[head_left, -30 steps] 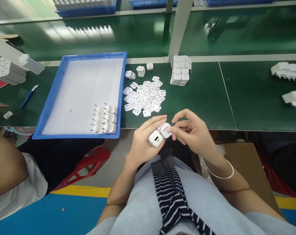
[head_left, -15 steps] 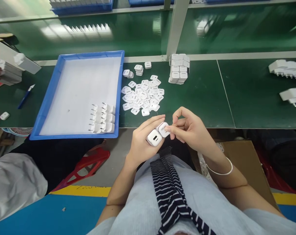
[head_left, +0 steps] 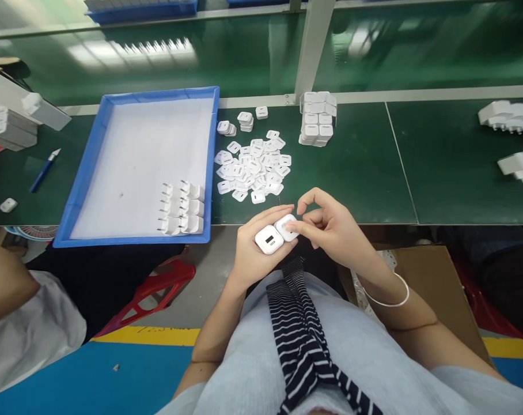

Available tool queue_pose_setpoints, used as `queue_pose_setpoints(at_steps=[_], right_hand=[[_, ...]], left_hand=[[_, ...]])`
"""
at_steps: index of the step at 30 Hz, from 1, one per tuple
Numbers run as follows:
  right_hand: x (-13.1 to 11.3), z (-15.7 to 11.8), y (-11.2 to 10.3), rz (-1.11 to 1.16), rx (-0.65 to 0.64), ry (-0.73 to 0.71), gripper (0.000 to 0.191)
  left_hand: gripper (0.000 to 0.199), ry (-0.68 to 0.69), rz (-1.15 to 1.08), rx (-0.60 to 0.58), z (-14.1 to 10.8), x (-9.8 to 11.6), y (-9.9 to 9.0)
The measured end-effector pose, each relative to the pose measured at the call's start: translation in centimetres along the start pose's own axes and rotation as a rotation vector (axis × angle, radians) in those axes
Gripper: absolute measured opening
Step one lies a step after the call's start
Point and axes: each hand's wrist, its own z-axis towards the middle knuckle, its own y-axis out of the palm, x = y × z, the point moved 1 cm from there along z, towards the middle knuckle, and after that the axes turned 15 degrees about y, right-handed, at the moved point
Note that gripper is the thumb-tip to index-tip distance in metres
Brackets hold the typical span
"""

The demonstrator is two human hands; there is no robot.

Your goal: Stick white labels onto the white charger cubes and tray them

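My left hand (head_left: 255, 248) wraps around two white chargers side by side, just in front of the bench edge. The nearer charger (head_left: 269, 240) faces up and shows a dark port and a smaller slot. On the face of the other charger (head_left: 286, 227) lies the thumb of my right hand (head_left: 328, 225), its other fingers curled above. Whether the right fingers grip that charger or only press on it is hard to tell. Beyond my hands a heap of white face plates (head_left: 255, 167) is spread on the green bench (head_left: 352, 178).
A blue tray (head_left: 136, 242) stands left of the heap, with several pronged white chargers (head_left: 181, 210) in its near right corner. Stacked white blocks (head_left: 317, 121) stand near the post. A blue-handled knife (head_left: 44, 171) lies far left, beside a co-worker's arm (head_left: 6, 282).
My right thumb has shifted slightly left across the farther charger's face, and both chargers have tilted a little. The co-worker's arm at the left has come down toward the lap.
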Motion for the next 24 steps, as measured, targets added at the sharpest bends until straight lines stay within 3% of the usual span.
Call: queue_pose_setpoints(at_steps=[5,11,14,18,24], right_hand=[[1.5,0.2,1.1,0.071,0.031,-0.023,0.037],[2.5,0.3,1.1,0.383,-0.276,-0.042,0.020],[2.3,0.2,1.0,0.448,-0.324,-0.017,0.012],[2.1,0.4,1.4,0.446,-0.341,0.002,0.016],[3.8,1.4,2.5,0.354,-0.237,0.036,0.043]], left_hand=[[0.042,-0.070,-0.113,0.035,-0.5,-0.4,0.2],[0.048,-0.072,-0.224,0.023,-0.7,-0.8,-1.1],[0.050,-0.067,-0.244,0.030,-0.6,-0.7,-1.6],[0.049,-0.057,-0.235,0.020,-0.6,-0.5,-1.9],[0.042,-0.135,-0.105,0.038,-1.9,-1.4,-1.7]])
